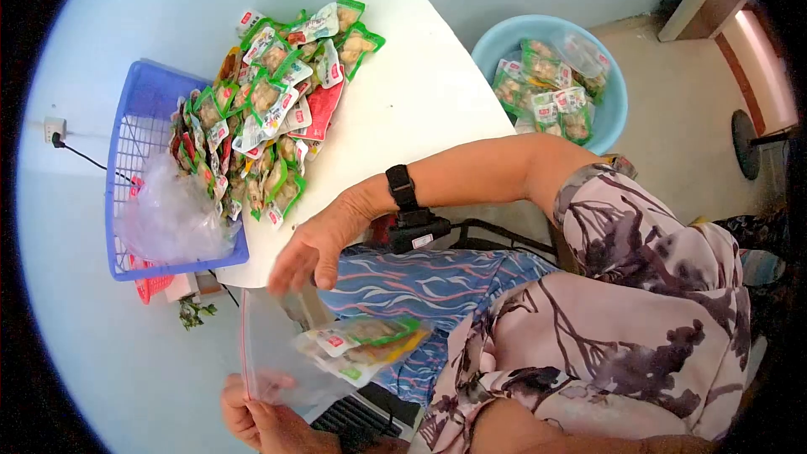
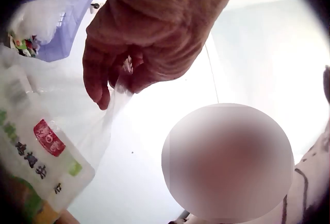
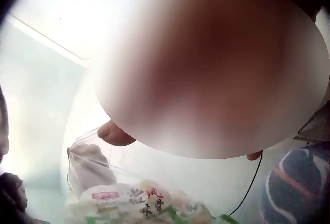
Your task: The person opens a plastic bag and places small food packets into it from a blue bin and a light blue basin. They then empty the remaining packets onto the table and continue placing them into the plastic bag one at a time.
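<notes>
My left hand (image 1: 273,422) pinches the edge of a clear zip bag (image 1: 262,332) with a red line along its top. In the left wrist view, thumb and fingers close on the thin plastic. Inside the bag lie snack packets (image 1: 361,346), white and green with a red label; one packet (image 2: 31,152) shows large in that same view. Above the bag's mouth, just off the table corner, my right hand (image 1: 315,240) hovers with its fingers loosely extended and nothing in them. A blurred patch hides most of it in the right wrist view.
Snack packets (image 1: 269,105) are heaped on the white table (image 1: 416,67), against a blue basket (image 1: 139,113) holding clear plastic bags (image 1: 172,210). A light blue tub (image 1: 620,105) with more packets stands beyond the table's right edge. A black cord (image 1: 84,155) runs from a wall socket behind the basket.
</notes>
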Tool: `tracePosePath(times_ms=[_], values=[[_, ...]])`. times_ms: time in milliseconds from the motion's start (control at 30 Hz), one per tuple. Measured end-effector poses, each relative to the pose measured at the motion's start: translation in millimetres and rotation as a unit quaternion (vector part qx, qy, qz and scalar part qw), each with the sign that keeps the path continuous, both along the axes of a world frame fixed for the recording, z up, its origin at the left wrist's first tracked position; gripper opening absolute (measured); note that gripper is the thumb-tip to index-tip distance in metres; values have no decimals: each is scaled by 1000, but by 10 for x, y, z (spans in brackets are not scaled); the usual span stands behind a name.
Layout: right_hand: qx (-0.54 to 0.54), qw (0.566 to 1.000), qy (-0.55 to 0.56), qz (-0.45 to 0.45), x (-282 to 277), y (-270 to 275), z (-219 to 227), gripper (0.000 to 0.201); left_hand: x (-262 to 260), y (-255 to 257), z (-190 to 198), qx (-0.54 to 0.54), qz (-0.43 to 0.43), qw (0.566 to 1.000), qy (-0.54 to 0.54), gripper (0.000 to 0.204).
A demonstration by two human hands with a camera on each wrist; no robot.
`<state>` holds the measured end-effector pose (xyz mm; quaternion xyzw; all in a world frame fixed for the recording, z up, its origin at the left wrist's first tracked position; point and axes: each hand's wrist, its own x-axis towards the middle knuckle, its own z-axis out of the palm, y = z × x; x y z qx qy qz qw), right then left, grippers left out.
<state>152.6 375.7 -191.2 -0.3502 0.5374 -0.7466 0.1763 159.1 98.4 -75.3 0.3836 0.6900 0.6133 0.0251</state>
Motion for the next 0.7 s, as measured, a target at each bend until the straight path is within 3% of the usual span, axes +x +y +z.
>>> tracePosePath(times_ms=[167,267,300,400,500,567,667,700], values=[[-19,998,38,51,11,-63,21,64,105,-14,109,45,-59,997,-32,32],[-51,996,-35,71,27,-69,54,64,242,182,175,46,-33,989,-134,32],[-46,988,-121,84,28,-61,82,44,218,188,167,40,-32,985,-164,32],[-20,991,-101,86,35,37,179,39,109,133,87,24,-29,975,-218,32],[-2,991,-127,31,196,115,285,42,-126,-27,-94,-6,-54,970,-236,32],[8,984,-161,-76,430,64,305,40,-398,-197,-300,-14,-100,954,-282,33],[28,950,-208,-231,935,-78,242,37,-157,196,-402,3,21,952,-306,24],[58,954,-154,-250,1100,-67,209,38,-115,271,-446,-21,-4,940,-340,23]])
